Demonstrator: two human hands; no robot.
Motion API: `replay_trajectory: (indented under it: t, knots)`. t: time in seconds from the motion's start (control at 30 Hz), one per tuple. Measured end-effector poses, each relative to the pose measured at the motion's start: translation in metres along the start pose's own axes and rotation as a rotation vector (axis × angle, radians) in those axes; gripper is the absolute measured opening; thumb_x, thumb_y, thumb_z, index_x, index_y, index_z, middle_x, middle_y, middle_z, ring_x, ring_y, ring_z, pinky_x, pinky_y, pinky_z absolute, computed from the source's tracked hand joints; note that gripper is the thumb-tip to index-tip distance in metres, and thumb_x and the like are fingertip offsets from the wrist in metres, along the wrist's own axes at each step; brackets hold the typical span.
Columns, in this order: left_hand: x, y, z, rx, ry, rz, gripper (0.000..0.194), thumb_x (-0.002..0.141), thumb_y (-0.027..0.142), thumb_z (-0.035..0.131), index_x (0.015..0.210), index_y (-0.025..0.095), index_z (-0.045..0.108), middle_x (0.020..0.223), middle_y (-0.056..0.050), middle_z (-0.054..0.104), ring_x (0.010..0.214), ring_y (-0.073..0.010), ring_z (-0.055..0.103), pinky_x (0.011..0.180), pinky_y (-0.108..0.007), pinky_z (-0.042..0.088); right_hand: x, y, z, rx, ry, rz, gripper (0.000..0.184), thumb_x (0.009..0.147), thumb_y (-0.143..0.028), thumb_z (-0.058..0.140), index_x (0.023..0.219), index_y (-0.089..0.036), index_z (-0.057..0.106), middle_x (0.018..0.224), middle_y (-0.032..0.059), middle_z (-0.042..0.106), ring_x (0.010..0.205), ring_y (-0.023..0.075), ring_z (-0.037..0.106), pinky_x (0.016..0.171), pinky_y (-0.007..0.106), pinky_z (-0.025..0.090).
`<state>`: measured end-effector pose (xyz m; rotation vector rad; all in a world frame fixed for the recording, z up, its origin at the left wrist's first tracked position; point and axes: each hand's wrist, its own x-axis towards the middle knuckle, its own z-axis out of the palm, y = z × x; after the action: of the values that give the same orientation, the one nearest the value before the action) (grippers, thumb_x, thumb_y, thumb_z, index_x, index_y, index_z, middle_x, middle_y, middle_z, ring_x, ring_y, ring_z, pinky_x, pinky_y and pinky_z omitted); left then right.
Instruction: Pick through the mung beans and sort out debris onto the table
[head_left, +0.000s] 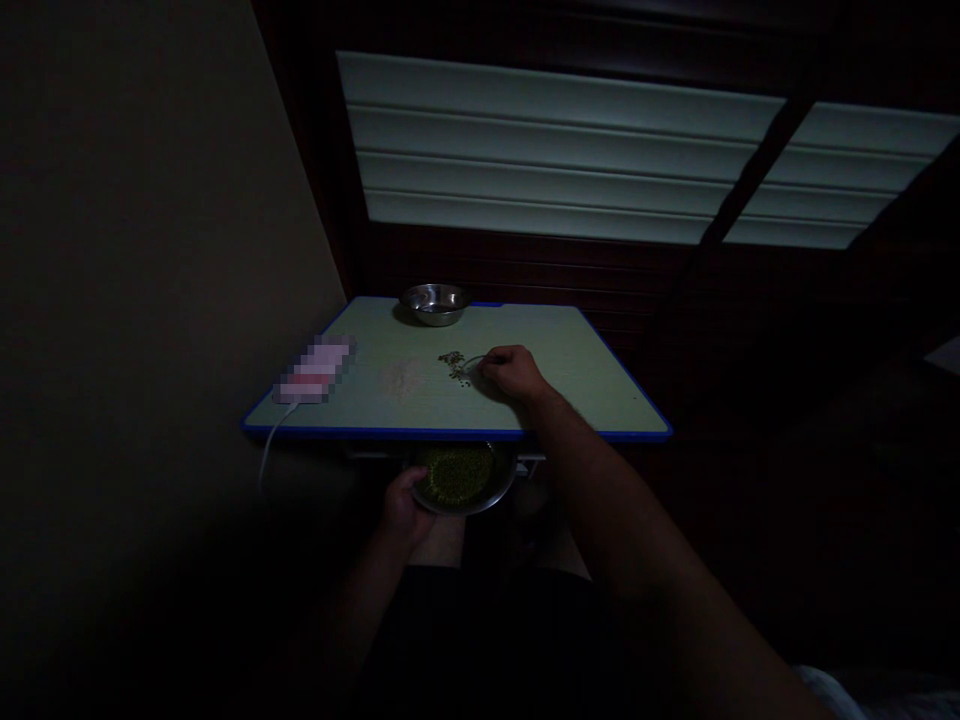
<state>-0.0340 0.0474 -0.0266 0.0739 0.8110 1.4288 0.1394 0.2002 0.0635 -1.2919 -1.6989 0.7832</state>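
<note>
My left hand (407,507) grips the left rim of a metal bowl (496,497), its thumb over the edge. Small green beans (457,472) fill the bowl, which sits below the table's front edge and above my legs. Over the table, my right hand (514,371) is closed on what looks like a small spoon (472,363); the dim light blurs its outline. The spoon's tip is at a loose patch of small dark beans (452,361) on the tabletop. Left of them lies a thin scatter of pale grains (401,378).
The light tabletop (577,370) has a blue edge. A second metal bowl (435,306) stands at its back. A blurred-out phone-like object (315,370) with a white cable (268,448) lies at the left. A wall is on the left, and dark slatted doors (540,150) stand behind.
</note>
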Motion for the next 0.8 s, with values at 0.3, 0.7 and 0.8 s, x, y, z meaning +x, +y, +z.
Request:
replay_trajectory:
  t: [0.3, 0.7, 0.8]
  knots:
    - [-0.002, 0.0, 0.002, 0.038, 0.022, 0.015, 0.045, 0.067, 0.009, 0.056, 0.11, 0.009, 0.071, 0.081, -0.012, 0.077, 0.078, -0.0277, 0.073, 0.085, -0.044, 0.057, 0.002, 0.005, 0.001, 0.022, -0.075, 0.006, 0.017, 0.063, -0.026, 0.063, 0.071, -0.013, 0.072, 0.064, 0.0022, 0.064, 0.059, 0.0111, 0.052, 0.058, 0.025, 0.04]
    - [0.002, 0.0, -0.003, 0.0, -0.02, -0.014, 0.044, 0.066, 0.01, 0.057, 0.108, 0.009, 0.072, 0.082, -0.012, 0.077, 0.087, -0.0307, 0.073, 0.088, -0.047, 0.056, -0.006, -0.006, -0.002, 0.183, -0.178, 0.097, 0.015, 0.057, -0.026, 0.068, 0.064, -0.013, 0.068, 0.056, -0.0002, 0.059, 0.053, 0.0102, 0.048, 0.053, 0.024, 0.037]
    - [0.002, 0.0, -0.002, 0.001, -0.038, -0.02, 0.04, 0.066, 0.01, 0.057, 0.104, 0.009, 0.073, 0.082, -0.012, 0.077, 0.086, -0.0299, 0.073, 0.087, -0.047, 0.056, -0.005, -0.007, -0.004, 0.225, -0.137, 0.077, 0.018, 0.06, -0.031, 0.068, 0.064, -0.013, 0.068, 0.058, 0.001, 0.06, 0.055, 0.0106, 0.049, 0.056, 0.025, 0.038]
